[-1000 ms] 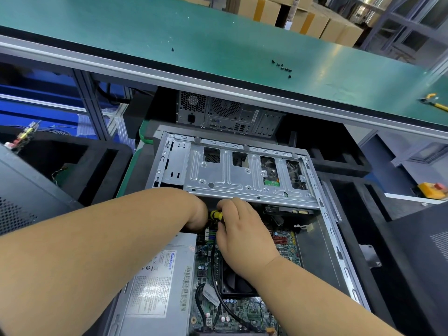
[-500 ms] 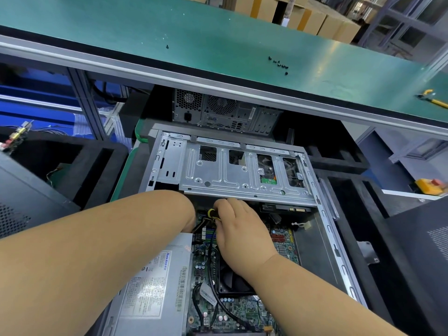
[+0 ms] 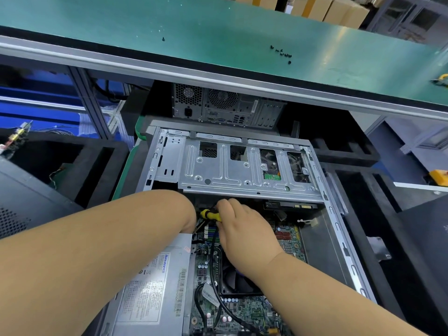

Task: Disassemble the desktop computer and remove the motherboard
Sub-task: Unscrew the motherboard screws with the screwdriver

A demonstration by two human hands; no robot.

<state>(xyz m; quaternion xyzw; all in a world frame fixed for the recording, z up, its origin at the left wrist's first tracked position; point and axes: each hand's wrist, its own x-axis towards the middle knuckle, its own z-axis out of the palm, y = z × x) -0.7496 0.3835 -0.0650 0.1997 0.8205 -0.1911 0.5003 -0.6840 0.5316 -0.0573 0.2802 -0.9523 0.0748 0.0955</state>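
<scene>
A green workbench (image 3: 218, 25) runs across the far side, with small black screws (image 3: 282, 53) lying on it. Nearer, the open desktop computer (image 3: 242, 170) lies on its side, its motherboard (image 3: 242, 311) inside at the near end, right of the grey power supply (image 3: 150, 292). The right hand (image 3: 244, 229) curls round a yellow-handled tool (image 3: 212, 215) beneath the drive cage. The left hand is hidden behind its own forearm (image 3: 97, 251), so its grip cannot be told.

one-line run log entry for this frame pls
stage: cable work under drive cage | right hand: pinches yellow connector | left hand: hidden behind forearm | motherboard: in case | power supply: in case
</scene>
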